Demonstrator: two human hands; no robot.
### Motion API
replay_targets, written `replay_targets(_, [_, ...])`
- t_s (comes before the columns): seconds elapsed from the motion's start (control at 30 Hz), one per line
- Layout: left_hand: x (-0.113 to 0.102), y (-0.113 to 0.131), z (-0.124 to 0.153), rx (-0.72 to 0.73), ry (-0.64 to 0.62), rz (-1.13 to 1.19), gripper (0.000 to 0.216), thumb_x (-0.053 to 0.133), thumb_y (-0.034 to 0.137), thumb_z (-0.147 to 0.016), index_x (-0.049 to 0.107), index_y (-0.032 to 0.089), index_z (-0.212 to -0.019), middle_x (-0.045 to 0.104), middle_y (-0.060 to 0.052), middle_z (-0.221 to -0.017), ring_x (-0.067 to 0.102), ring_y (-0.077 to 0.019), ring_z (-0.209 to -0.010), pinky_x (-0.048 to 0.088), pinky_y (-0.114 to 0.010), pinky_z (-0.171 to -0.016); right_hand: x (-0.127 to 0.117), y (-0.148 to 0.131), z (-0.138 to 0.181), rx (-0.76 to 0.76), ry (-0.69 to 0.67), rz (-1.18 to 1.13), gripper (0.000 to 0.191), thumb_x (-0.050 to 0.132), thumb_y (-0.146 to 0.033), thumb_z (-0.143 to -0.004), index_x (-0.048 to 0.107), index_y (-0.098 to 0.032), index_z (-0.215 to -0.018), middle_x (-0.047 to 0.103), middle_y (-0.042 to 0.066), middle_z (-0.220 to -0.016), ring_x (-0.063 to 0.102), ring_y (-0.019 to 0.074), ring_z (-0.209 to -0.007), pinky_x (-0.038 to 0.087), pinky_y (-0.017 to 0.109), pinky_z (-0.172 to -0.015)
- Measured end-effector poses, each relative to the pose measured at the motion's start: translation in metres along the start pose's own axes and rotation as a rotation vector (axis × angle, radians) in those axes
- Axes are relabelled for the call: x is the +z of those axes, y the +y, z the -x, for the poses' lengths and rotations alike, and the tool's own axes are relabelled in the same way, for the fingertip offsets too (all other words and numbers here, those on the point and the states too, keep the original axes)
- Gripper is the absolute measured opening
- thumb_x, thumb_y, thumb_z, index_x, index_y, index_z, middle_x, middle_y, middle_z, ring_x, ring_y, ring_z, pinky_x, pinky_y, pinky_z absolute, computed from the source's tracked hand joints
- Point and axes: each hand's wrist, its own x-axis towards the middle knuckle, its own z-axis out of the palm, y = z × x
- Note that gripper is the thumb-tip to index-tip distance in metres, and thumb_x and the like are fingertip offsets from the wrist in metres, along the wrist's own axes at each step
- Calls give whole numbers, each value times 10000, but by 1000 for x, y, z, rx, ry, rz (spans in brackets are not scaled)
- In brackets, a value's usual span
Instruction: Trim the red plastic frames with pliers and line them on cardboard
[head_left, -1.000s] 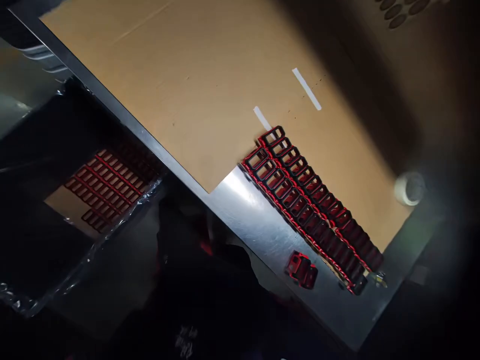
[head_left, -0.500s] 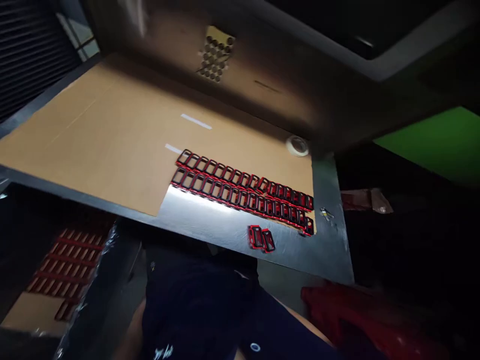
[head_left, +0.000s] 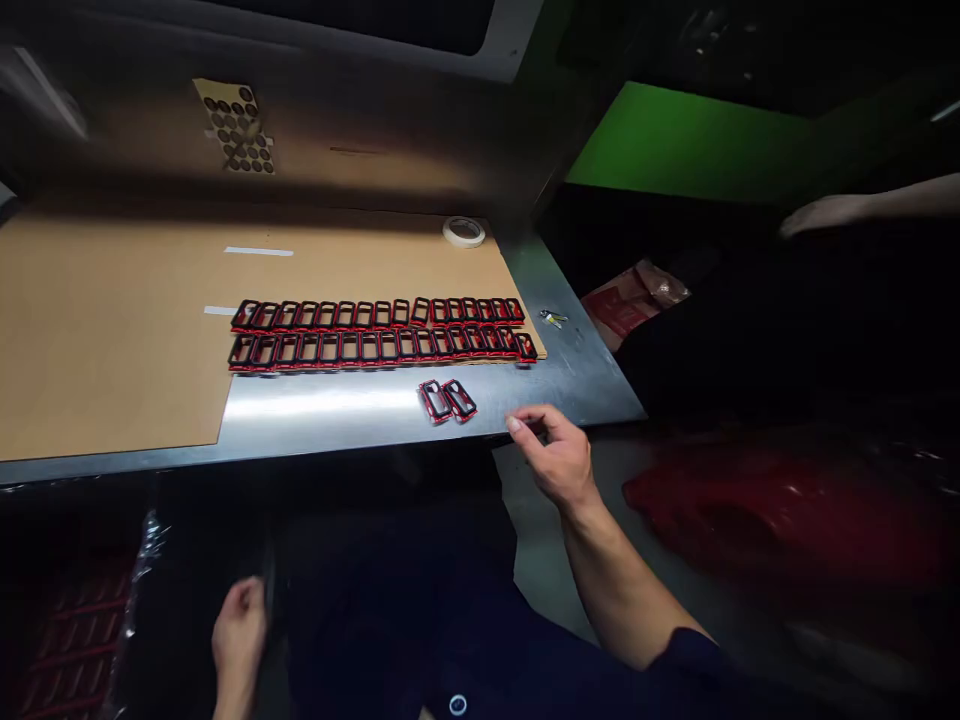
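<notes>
Over the front edge of the metal table [head_left: 330, 405], my right hand [head_left: 559, 460] is loosely bent, with thumb and forefinger slightly apart and nothing visible between them. Just left of its fingertips lie two small red-and-black rectangular frames [head_left: 435, 402], side by side on bare metal. Behind them, similar red-and-black frames [head_left: 349, 347] stand in two long rows. My left hand [head_left: 240, 630] hangs low in front of the table, fingers curled in. Whether anything is inside it cannot be made out in the dark.
Brown cardboard [head_left: 112, 330] covers much of the table. A roll of white tape [head_left: 464, 232] sits at the back right, and a small metallic object [head_left: 553, 318] near the right edge. More red pieces [head_left: 79, 630] lie low left. Another person's hand [head_left: 825, 213] shows at far right.
The view has swung to the right and levelled. Both my hands have come into sight, the right one rising to the table edge. The two loose frames still lie together.
</notes>
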Motion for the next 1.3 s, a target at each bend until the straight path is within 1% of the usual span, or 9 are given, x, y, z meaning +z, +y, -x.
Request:
replay_targets(0.1, [-6,53,-10,264,221,141,228,546,451,-875,636,256,-955,701,-13,-842,699,-232,-817,553,-317,-742,26,-9,-15,-266,256,183,552,694,-558,-834,629,-237,-1279,557,131,-1410,520,333,-1308,415,521,-1141])
replay_targets(0.2, [-4,120,1,582,131,293,250,585,431,-901,668,206,-974,718,-53,-936,688,-213,-886,544,-321,-857,74,-13,-25,-237,211,309,896,780,-585,-758,464,-165,-1483,330,181,-1593,371,376,-1442,374,554,-1183])
replay_targets(0.3, [8,168,15,721,-28,389,238,623,404,-898,693,183,-956,714,-56,-906,683,-202,-880,542,-338,-888,105,-15,-37,-148,273,363,929,784,-560,-779,437,-72,-1488,436,233,-1508,425,383,-1397,330,577,-1201])
replay_targets(0.47, [39,216,32,470,-262,813,424,787,441,-766,651,172,-1065,695,-88,-1100,686,-222,-992,561,-349,-862,108,-27,-38,-213,332,219,660,655,-418,-880,508,-58,-1413,611,204,-1288,598,316,-1197,487,488,-1095])
replay_targets(0.6, [50,246,46,258,-500,1242,650,907,369,-651,581,184,-1183,695,-58,-1117,693,-173,-952,551,-288,-848,101,-58,0,-548,265,117,673,595,-307,-918,386,-78,-1516,543,208,-1400,550,310,-1298,508,479,-1105])
replay_targets(0.7, [43,244,54,183,-631,1326,545,887,288,-678,612,168,-1132,716,-16,-949,685,-131,-783,543,-236,-726,86,-78,34,-682,146,71,827,617,-230,-884,233,-100,-1605,408,207,-1540,410,330,-1444,371,549,-1225])
replay_targets(0.8, [32,222,57,61,-850,1334,451,837,284,-702,639,145,-1084,707,-17,-830,676,-145,-679,565,-265,-644,64,-83,53,-592,-113,-168,999,730,-278,-838,150,-175,-1644,330,158,-1604,377,307,-1475,355,502,-1250])
replay_targets(0.97, [25,195,64,-9,-1112,1276,385,821,346,-689,651,118,-949,688,-43,-732,684,-188,-626,563,-301,-598,53,-71,55,-314,-422,-613,950,887,-391,-777,379,-257,-1569,480,101,-1520,495,274,-1395,414,433,-1212])
replay_targets(1.3, [33,182,61,-116,-786,1188,302,780,379,-712,648,113,-768,622,-10,-641,570,-108,-535,475,-228,-525,79,-55,52,-163,-581,-798,809,882,-281,-752,512,-263,-1471,582,80,-1414,575,262,-1310,446,443,-1180])
